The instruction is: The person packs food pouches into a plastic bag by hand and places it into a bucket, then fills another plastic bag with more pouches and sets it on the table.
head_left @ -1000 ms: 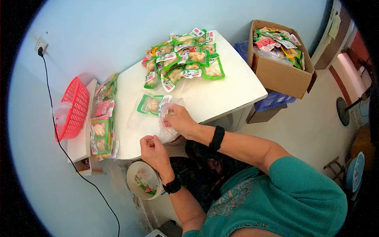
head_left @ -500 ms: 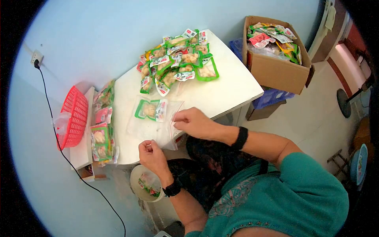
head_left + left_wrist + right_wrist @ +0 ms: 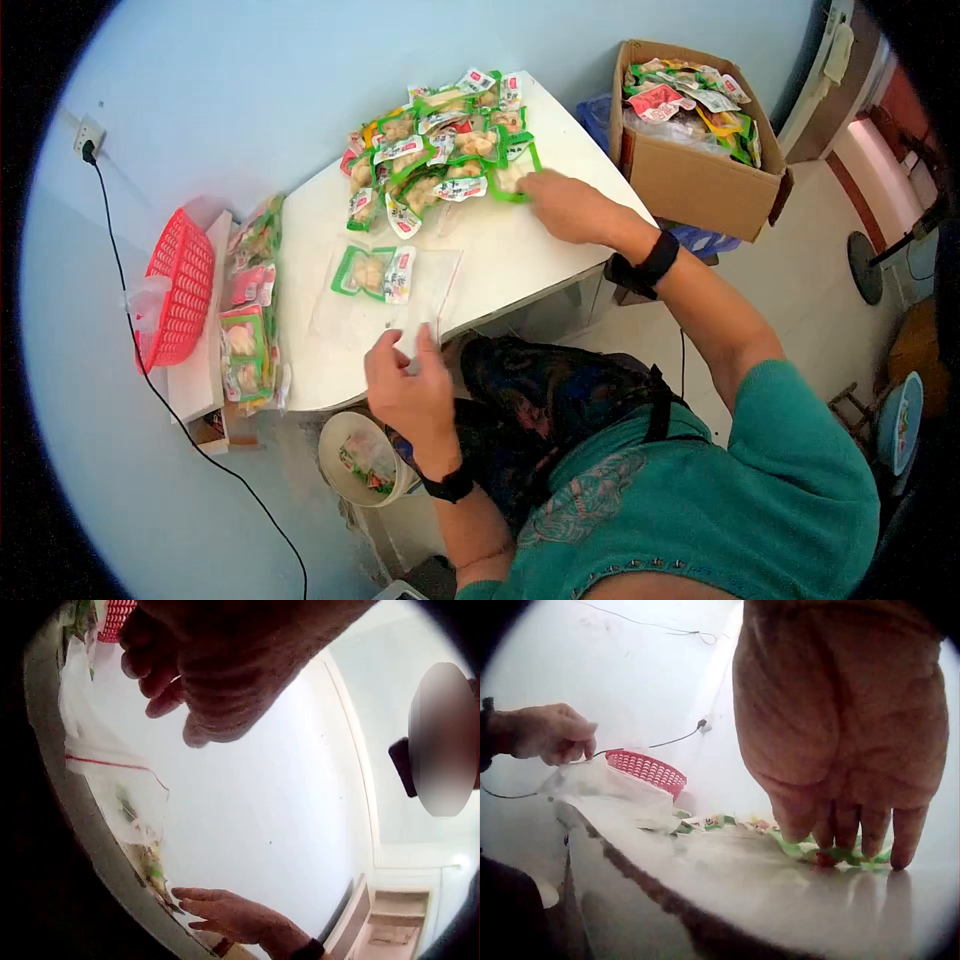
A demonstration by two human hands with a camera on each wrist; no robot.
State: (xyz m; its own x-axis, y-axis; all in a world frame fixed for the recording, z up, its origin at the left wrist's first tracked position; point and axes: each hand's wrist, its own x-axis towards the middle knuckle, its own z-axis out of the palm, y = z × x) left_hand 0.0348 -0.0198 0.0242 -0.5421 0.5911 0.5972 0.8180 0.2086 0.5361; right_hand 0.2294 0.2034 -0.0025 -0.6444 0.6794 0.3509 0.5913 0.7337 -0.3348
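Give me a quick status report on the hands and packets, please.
Right hand at green-edged plastic packet; left hand near clear plastic bag. Green-and-white plastic packet seemingly inside it. No obstruction apparent.

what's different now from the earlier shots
The right hand has let go of the clear bag and moved forward and right, its fingers now at a green-edged packet on the pile's near right edge. The left hand has opened, thumb and fingers apart. The lone packet, pile and red basket stayed put.
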